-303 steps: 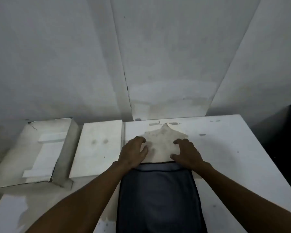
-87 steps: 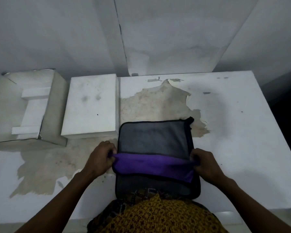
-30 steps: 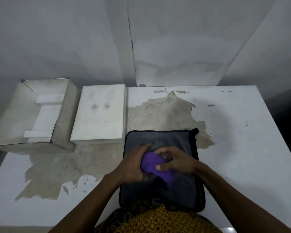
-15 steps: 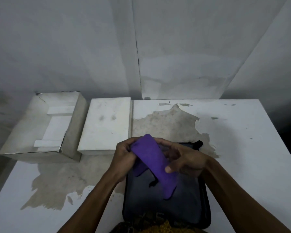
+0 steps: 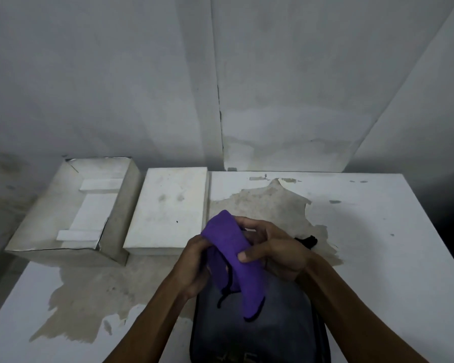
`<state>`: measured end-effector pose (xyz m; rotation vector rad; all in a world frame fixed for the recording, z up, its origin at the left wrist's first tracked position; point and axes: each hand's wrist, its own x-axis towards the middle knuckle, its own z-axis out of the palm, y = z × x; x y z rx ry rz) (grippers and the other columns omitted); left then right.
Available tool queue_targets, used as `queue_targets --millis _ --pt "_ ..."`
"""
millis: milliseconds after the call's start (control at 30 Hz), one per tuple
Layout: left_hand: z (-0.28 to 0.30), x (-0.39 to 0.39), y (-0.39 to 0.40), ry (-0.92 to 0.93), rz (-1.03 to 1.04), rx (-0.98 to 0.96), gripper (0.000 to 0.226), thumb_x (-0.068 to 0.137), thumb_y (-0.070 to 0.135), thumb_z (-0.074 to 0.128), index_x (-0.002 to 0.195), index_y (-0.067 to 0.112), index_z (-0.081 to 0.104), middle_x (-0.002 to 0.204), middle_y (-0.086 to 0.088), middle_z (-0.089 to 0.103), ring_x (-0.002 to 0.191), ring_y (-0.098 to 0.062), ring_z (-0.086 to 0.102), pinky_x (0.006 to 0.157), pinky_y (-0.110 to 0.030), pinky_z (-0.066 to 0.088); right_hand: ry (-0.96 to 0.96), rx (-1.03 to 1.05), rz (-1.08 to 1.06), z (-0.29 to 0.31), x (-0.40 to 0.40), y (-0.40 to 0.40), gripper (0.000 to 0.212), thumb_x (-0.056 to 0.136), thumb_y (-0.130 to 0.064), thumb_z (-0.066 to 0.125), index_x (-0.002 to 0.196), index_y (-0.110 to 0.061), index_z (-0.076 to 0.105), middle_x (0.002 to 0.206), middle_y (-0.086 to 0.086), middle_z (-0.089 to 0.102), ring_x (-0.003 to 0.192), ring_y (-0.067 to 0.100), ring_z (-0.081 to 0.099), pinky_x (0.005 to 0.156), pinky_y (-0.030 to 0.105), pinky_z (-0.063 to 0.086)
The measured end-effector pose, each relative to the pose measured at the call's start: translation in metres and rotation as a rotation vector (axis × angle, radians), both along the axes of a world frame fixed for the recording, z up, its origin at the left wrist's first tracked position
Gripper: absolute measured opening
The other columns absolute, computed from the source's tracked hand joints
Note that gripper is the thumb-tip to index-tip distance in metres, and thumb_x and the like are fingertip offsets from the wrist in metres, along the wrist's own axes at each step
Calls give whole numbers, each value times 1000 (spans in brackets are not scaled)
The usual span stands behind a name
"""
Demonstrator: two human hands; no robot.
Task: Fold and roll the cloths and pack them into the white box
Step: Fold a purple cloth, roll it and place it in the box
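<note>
A purple cloth with black trim [image 5: 236, 260] is held up above the table, partly rolled, its loose end hanging down. My left hand [image 5: 194, 260] grips its left side. My right hand [image 5: 270, 247] holds its upper part, thumb pressed on the front. Beneath lies a flat dark grey cloth [image 5: 257, 326] with a black edge. The open white box [image 5: 116, 205] stands at the far left with white strips inside. Its lid [image 5: 168, 208] lies just right of it.
The white table [image 5: 378, 244] has a large patch of peeled, brownish surface. A grey wall stands right behind the table. The table's right edge drops off into a dark area.
The purple cloth was lifted off the grey cloth and gathered between both hands; in the last half second it has stayed raised, with my hands shifting slightly on it.
</note>
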<state>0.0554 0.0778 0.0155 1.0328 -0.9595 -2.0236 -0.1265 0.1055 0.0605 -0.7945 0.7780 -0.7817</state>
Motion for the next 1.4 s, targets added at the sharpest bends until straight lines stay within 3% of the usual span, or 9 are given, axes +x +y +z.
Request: queue_targets --millis 133,233,467,667,800,867,967,1067,1400 --pt "-4 -3 4 71 98 129 34 78 40 61 101 19 75 104 -9 73 97 -24 70 76 -35 57 232 28 -161 1 5 -4 62 71 17 68 125 -10 59 112 23 69 107 41 64 94 53 51" --pt "0 -6 7 228 99 208 35 86 36 53 107 15 73 109 -13 71 98 -26 69 79 -38 56 375 37 -312 1 11 -2 53 63 11 78 110 -10 64 91 16 75 87 32 71 74 41 59" --pt "5 -9 7 325 119 287 55 77 47 67 115 8 68 116 -19 67 102 -31 67 86 -43 56 875 -241 -412 -2 21 2 39 61 -19 87 94 -16 68 80 -7 67 73 5 64 57 9 44" --pt "9 -8 1 87 125 145 29 79 14 72 106 4 71 112 -25 68 100 -33 68 78 -36 58 965 -394 -376 -7 29 4 35 63 -22 85 93 -18 70 71 -13 64 63 -1 60 57 8 46" --pt "16 2 -9 65 192 128 27 74 11 73 101 7 73 105 -21 71 95 -30 70 80 -37 59 1114 -516 -625 -8 30 0 32 64 -46 78 86 -30 61 79 -17 55 71 -3 53 59 7 39" --pt "21 7 -12 64 193 121 33 73 12 73 105 5 70 107 -21 70 99 -31 69 83 -38 58 1035 -439 -623 -7 31 -9 40 68 -52 74 99 -34 57 93 -15 57 85 -6 53 67 8 37" --pt "32 11 -14 96 146 101 37 75 16 71 108 2 68 108 -23 69 98 -31 69 81 -38 59 682 -210 -326 -5 39 -18 58 74 -54 73 122 -33 50 118 -9 61 102 2 60 82 20 52" --pt "39 18 -18 89 204 117 33 78 17 70 108 2 68 102 -21 71 90 -29 70 70 -34 58 469 -208 -211 -7 58 -20 52 79 -43 72 126 -34 50 118 -11 65 102 6 66 80 23 57" --pt "44 71 -43 50 468 35 26 78 20 74 101 10 72 98 -15 74 88 -26 72 65 -28 57 492 -335 -126 -6 127 -48 58 84 -23 70 132 -34 40 118 -13 62 100 3 65 74 21 56"
